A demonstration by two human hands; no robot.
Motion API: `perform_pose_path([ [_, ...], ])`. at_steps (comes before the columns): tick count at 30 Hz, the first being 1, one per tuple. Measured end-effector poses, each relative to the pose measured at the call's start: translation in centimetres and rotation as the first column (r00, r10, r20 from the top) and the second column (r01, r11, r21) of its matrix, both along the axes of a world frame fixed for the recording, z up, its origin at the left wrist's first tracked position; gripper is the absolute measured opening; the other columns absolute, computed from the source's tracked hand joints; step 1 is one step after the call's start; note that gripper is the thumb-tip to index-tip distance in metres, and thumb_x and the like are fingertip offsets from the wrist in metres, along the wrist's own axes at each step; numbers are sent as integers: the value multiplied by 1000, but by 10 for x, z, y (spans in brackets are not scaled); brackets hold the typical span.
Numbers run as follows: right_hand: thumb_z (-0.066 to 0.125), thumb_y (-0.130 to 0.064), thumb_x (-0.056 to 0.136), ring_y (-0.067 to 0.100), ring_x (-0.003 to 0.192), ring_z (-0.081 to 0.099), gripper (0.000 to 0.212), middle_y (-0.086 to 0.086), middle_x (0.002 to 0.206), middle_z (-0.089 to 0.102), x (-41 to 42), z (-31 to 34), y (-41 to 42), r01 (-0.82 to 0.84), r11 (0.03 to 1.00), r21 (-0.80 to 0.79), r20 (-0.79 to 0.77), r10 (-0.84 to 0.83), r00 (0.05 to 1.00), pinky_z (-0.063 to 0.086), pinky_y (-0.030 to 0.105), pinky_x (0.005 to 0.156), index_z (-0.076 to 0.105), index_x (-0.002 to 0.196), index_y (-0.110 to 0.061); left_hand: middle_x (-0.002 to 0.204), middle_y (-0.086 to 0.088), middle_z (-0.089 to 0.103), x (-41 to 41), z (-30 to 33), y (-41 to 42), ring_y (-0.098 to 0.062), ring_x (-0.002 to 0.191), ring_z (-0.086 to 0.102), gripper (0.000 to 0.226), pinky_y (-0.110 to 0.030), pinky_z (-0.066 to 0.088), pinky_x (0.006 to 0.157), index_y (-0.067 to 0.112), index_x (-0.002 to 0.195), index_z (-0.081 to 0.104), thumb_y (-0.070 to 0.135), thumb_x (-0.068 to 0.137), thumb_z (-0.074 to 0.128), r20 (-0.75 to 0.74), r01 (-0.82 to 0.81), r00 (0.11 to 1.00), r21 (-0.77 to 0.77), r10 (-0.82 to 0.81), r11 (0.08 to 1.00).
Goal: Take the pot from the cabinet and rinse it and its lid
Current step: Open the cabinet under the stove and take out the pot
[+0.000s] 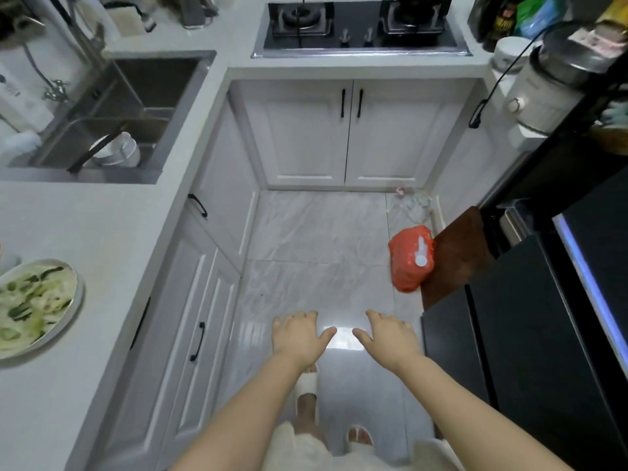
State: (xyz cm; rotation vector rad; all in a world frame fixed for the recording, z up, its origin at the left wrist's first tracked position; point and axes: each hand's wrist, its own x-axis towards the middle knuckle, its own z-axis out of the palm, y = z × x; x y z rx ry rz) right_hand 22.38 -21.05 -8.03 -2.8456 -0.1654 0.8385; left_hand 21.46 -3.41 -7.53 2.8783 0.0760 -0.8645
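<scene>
My left hand (299,336) and my right hand (387,338) are held out side by side over the floor, palms down, fingers apart, holding nothing. Ahead, under the stove, a white double-door cabinet (350,134) with black handles is closed. More closed white cabinet doors (200,300) run along the left under the counter. No pot or lid is visible. The steel sink (136,107) sits at the upper left with a faucet (85,39) behind it and a white cup (120,151) inside.
A plate of sliced vegetables (34,307) rests on the left counter. The gas stove (360,25) is at the top. An orange bag (413,258) lies on the floor by a black fridge (530,334). A rice cooker (550,83) stands at the right.
</scene>
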Motion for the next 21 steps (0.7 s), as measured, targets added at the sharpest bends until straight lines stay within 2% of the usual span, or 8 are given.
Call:
perform_pose_path([
  [8, 34, -52, 93, 27, 121, 50, 54, 6, 133, 54, 77, 5, 41, 32, 998, -56, 32, -30, 999, 38, 39, 99, 44, 132, -15, 141, -6, 49, 81, 1, 58, -26, 128, 46, 67, -39, 32, 103, 20, 143, 33, 61, 90, 34, 24, 55, 998, -51, -54, 997],
  [12, 34, -51, 93, 26, 118, 52, 53, 7, 131, 56, 105, 9, 52, 62, 997, -48, 37, -60, 997, 42, 39, 98, 45, 131, -15, 140, -4, 50, 116, 1, 74, -23, 126, 48, 67, -36, 39, 98, 20, 143, 33, 62, 90, 34, 34, 107, 994, -73, -105, 992],
  [17, 36, -51, 92, 25, 107, 57, 51, 9, 120, 61, 148, 11, 50, 103, 995, -7, 22, -103, 994, 50, 38, 85, 51, 123, -13, 139, 0, 51, 158, 2, 65, -21, 122, 52, 67, -35, 47, 91, 21, 142, 34, 62, 89, 34, 14, 102, 995, -91, -101, 991],
  [21, 34, -50, 94, 26, 102, 60, 49, 8, 115, 62, 194, 9, 42, 76, 997, 6, 9, -76, 997, 47, 34, 76, 54, 116, -12, 132, -1, 58, 197, 0, 45, -23, 118, 56, 65, -34, 47, 89, 21, 139, 38, 63, 89, 35, 3, 73, 997, -89, -73, 993],
])
